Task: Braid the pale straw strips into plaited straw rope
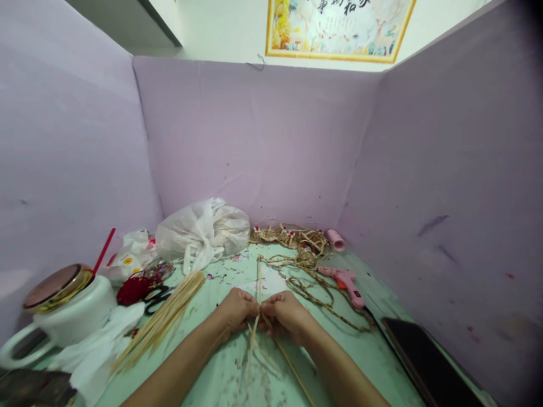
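My left hand [234, 312] and my right hand [285, 314] meet fingertip to fingertip over the pale green table [237, 373], both pinched shut on a small bunch of thin wooden sticks [258, 277]. One stick points away from me. Others fan out toward me beneath my wrists. A length of jute twine [306, 277] runs from my right hand toward a tangled coil at the back.
A pile of loose sticks [163, 319] lies left, beside black scissors [156, 298] and a red ball [132, 289]. A white lidded mug [63, 308], tissue and plastic bags [203, 229] crowd the left. A pink glue gun [348, 282] and dark tablet [428, 362] sit right. Lilac partition walls enclose the table.
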Demonstrator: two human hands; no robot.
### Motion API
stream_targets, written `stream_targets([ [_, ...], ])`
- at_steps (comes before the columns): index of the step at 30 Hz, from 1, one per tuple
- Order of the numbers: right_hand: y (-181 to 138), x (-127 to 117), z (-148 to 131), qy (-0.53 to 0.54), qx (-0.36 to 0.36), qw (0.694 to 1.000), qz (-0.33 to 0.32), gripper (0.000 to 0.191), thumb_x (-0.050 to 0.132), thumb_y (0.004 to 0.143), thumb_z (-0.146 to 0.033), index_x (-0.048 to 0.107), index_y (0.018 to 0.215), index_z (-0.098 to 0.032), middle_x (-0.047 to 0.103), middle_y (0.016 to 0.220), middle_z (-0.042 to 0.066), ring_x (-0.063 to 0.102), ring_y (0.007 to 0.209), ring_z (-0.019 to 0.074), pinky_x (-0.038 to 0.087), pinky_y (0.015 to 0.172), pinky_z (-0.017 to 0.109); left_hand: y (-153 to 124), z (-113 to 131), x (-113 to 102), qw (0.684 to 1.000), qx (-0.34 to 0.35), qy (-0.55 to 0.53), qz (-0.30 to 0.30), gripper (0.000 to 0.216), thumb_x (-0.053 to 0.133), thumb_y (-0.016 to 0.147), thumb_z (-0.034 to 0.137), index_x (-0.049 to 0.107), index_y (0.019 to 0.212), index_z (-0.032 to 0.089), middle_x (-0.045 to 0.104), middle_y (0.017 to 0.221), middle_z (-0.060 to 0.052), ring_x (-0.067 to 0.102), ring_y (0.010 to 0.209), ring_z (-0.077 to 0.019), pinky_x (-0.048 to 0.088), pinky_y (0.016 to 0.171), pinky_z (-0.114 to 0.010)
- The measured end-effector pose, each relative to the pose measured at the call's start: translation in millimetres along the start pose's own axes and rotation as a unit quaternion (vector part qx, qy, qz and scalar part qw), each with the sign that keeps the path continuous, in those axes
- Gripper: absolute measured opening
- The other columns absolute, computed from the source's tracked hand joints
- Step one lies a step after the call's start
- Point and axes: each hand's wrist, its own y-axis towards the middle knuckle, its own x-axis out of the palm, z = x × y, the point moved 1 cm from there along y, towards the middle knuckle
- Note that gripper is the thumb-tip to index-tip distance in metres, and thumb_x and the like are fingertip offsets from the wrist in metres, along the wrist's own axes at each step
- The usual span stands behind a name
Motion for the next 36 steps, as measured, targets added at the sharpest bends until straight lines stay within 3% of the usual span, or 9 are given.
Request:
stream_targets([
  [8, 14.7, -0.2, 16.9, 0.033, -0.033, 0.998, 0.041, 0.008, 0.050, 0.056, -0.010, 0.051, 0.048, -0.013, 0.047, 0.036, -0.003, 0.036, 0.028, 0.0046, 0.023, 0.027, 0.016, 7.1, -4.8, -6.9, 0.996, 0.035, 0.074, 0.017, 0.005, 0.046, 0.044, 0.016, 0.050, 0.045, 0.013, 0.033, 0.034, 0.006, 0.022, 0.035, -0.0038, 0.012, 0.039, -0.021],
  [14, 13.5, 2.8, 18.8, 0.024, -0.044, 0.998, 0.029, 0.008, 0.050, 0.056, -0.011, 0.054, 0.050, -0.012, 0.052, 0.042, -0.002, 0.035, 0.030, 0.0032, 0.022, 0.028, 0.016, 3.5, -3.3, -7.3, 0.991, 0.051, 0.126, 0.012, 0.009, 0.043, 0.046, 0.013, 0.052, 0.046, 0.012, 0.036, 0.036, 0.005, 0.023, 0.038, -0.0046, 0.013, 0.040, -0.021],
  [20, 13.6, 3.0, 20.4, 0.011, -0.041, 0.998, 0.041, 0.011, 0.050, 0.058, -0.013, 0.052, 0.047, -0.012, 0.047, 0.037, -0.003, 0.031, 0.028, 0.0029, 0.020, 0.028, 0.017, 5.3, -4.0, -9.1, 0.982, 0.066, 0.177, 0.004, 0.007, 0.043, 0.049, 0.013, 0.047, 0.044, 0.013, 0.029, 0.035, 0.006, 0.020, 0.037, -0.0043, 0.013, 0.039, -0.021],
  [25, 13.9, 1.6, 19.1, 0.013, -0.034, 0.998, 0.047, 0.012, 0.052, 0.058, -0.014, 0.051, 0.046, -0.013, 0.044, 0.034, -0.004, 0.028, 0.026, 0.0024, 0.017, 0.028, 0.017, -1.6, 10.7, -18.1, 0.967, 0.035, 0.252, 0.002, 0.009, 0.047, 0.052, 0.018, 0.052, 0.047, 0.013, 0.042, 0.037, 0.003, 0.032, 0.037, -0.0073, 0.023, 0.040, -0.021],
  [28, 13.4, 1.5, 18.3, 0.028, -0.028, 0.998, 0.042, 0.010, 0.052, 0.058, -0.014, 0.052, 0.048, -0.013, 0.044, 0.033, -0.005, 0.027, 0.026, 0.0024, 0.017, 0.029, 0.017, -10.7, 16.0, -8.6, 0.944, 0.041, 0.328, 0.014, 0.012, 0.048, 0.054, 0.020, 0.055, 0.048, 0.013, 0.047, 0.041, 0.000, 0.040, 0.042, -0.0099, 0.028, 0.044, -0.021],
  [33, 12.6, 2.6, 18.5, 0.055, -0.040, 0.996, 0.053, 0.009, 0.049, 0.057, -0.010, 0.053, 0.050, -0.012, 0.041, 0.030, -0.006, 0.027, 0.026, 0.0030, 0.015, 0.029, 0.017, -31.3, 15.9, 23.3, 0.855, 0.103, 0.490, 0.136, 0.018, 0.046, 0.062, 0.022, 0.062, 0.060, 0.014, 0.058, 0.059, -0.007, 0.052, 0.057, -0.0161, 0.031, 0.051, -0.024],
  [34, 12.4, 2.1, 18.3, 0.058, -0.041, 0.996, 0.052, 0.009, 0.048, 0.057, -0.009, 0.053, 0.050, -0.012, 0.040, 0.031, -0.006, 0.028, 0.027, 0.0031, 0.015, 0.029, 0.017, -33.7, 17.3, 25.1, 0.847, 0.109, 0.501, 0.138, 0.018, 0.046, 0.062, 0.021, 0.062, 0.061, 0.014, 0.059, 0.061, -0.008, 0.052, 0.058, -0.0168, 0.031, 0.052, -0.024],
  [36, 11.9, 0.2, 17.2, 0.068, -0.035, 0.996, 0.033, 0.008, 0.049, 0.056, -0.008, 0.052, 0.050, -0.012, 0.038, 0.031, -0.006, 0.027, 0.028, 0.0026, 0.014, 0.030, 0.016, -34.7, 22.4, 20.5, 0.864, 0.089, 0.482, 0.112, 0.016, 0.048, 0.062, 0.022, 0.061, 0.057, 0.013, 0.057, 0.057, -0.007, 0.051, 0.054, -0.0156, 0.031, 0.049, -0.024],
])
